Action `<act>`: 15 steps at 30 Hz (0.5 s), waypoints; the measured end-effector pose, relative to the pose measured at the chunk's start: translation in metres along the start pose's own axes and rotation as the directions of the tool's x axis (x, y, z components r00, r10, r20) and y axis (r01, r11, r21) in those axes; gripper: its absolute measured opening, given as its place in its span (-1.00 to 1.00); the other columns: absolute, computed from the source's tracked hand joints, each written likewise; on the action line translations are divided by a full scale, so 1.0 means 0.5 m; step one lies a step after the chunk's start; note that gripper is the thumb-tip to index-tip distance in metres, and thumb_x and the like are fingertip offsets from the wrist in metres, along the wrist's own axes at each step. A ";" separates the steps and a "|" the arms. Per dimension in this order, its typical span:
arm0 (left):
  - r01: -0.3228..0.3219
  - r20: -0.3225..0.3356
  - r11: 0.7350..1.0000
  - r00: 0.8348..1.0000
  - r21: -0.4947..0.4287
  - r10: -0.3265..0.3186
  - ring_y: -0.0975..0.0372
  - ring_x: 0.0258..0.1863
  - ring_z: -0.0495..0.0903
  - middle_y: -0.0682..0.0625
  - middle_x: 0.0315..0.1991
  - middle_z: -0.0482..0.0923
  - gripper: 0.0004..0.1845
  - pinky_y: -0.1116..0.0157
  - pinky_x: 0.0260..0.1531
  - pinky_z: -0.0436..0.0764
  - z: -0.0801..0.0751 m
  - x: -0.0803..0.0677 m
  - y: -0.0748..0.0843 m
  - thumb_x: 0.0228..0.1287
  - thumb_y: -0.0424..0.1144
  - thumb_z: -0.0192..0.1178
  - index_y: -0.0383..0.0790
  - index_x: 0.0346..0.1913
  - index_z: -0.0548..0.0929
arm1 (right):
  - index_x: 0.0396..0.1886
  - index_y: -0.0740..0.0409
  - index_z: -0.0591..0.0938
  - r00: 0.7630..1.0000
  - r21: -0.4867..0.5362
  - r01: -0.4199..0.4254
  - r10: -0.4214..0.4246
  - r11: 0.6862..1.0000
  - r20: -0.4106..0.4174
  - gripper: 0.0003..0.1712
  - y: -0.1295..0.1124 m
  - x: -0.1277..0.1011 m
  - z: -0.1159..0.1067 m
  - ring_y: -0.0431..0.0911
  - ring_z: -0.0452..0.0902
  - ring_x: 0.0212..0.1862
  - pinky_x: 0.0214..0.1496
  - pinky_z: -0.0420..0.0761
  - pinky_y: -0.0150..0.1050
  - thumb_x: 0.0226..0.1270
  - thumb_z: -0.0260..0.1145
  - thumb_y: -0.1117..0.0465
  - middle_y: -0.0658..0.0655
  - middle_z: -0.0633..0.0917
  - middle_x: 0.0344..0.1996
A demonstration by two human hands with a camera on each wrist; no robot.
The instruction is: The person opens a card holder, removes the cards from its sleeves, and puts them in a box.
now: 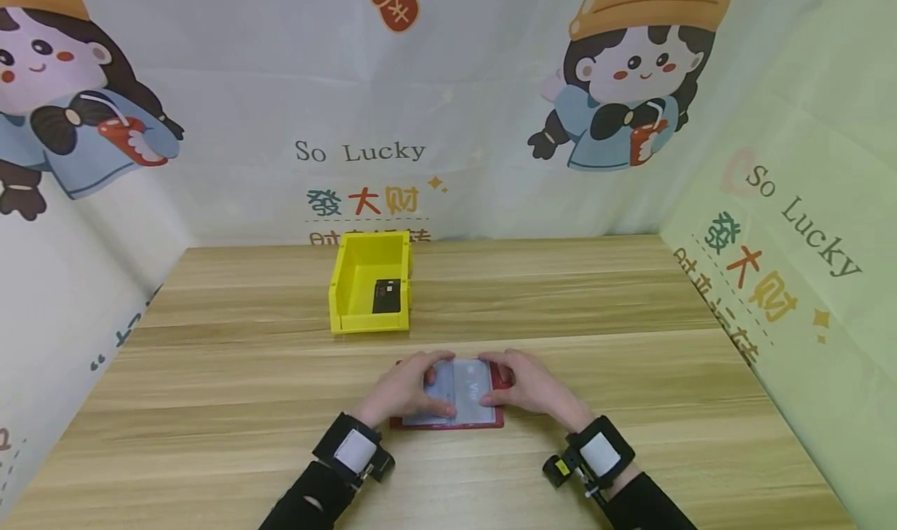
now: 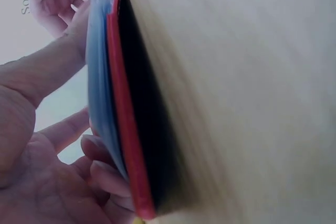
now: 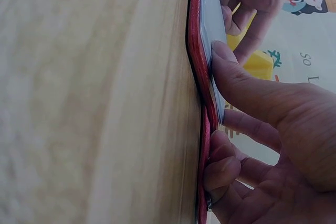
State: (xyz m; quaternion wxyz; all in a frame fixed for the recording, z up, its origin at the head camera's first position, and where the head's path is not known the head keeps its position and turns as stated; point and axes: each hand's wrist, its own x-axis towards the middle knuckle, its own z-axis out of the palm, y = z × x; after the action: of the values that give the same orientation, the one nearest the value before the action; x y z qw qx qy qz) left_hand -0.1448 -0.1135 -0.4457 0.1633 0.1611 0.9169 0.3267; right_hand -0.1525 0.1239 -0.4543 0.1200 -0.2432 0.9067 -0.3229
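Note:
A red-covered card holder (image 1: 476, 390) lies opened out on the table, its clear plastic sleeves facing up, with faint pale lettering on the right half. My left hand (image 1: 401, 391) grips its left side, thumb (image 2: 58, 64) on the sleeves and fingers curled at the far edge. On the right side, my right hand (image 1: 534, 386) holds it, thumb (image 3: 247, 85) pressed on the sleeve and fingers around the edge of the red cover (image 3: 194, 40). Part of the holder is hidden under both hands.
Beyond the hands, towards the back of the wooden table (image 1: 561, 296), stands a yellow bin (image 1: 369, 324). A black card (image 1: 387, 296) lies inside it. Printed cloth walls (image 1: 476, 110) enclose the back and sides.

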 end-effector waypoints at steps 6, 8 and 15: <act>0.001 -0.009 1.000 1.000 -0.011 -0.001 0.16 -0.19 0.42 -0.03 -0.19 0.46 -0.12 0.25 -0.25 0.35 0.003 0.000 -0.002 -0.08 -0.07 0.62 -0.13 0.37 0.48 | 0.29 0.28 0.53 1.000 0.038 -0.004 0.004 0.999 -0.016 -0.27 0.004 -0.002 0.000 -0.18 0.36 -0.32 -0.33 0.30 -0.41 0.15 0.55 0.12 0.02 0.55 -0.36; 0.007 -0.014 1.000 1.000 -0.017 -0.008 0.16 -0.19 0.42 -0.03 -0.19 0.46 -0.13 0.24 -0.24 0.35 0.004 0.001 -0.003 -0.08 -0.07 0.62 -0.12 0.36 0.49 | 0.27 0.26 0.52 1.000 0.055 -0.010 0.011 0.998 -0.018 -0.29 0.005 -0.003 0.000 -0.18 0.36 -0.32 -0.33 0.31 -0.41 0.16 0.54 0.12 0.02 0.55 -0.36; -0.008 -0.030 0.998 1.000 -0.057 0.007 0.17 -0.24 0.41 -0.03 -0.23 0.44 -0.14 0.27 -0.24 0.36 0.005 0.002 -0.009 -0.07 -0.13 0.62 -0.17 0.35 0.47 | 0.11 0.22 0.52 0.999 0.133 -0.033 0.037 0.991 -0.033 -0.48 0.005 -0.004 0.003 -0.21 0.35 -0.39 -0.38 0.31 -0.42 0.26 0.47 0.09 0.00 0.50 -0.42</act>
State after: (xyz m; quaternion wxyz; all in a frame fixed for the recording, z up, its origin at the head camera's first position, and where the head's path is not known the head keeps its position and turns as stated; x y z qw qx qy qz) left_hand -0.1456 -0.1152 -0.4505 0.1529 0.1549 0.9089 0.3557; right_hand -0.1511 0.1256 -0.4569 0.1253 -0.2129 0.8895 -0.3845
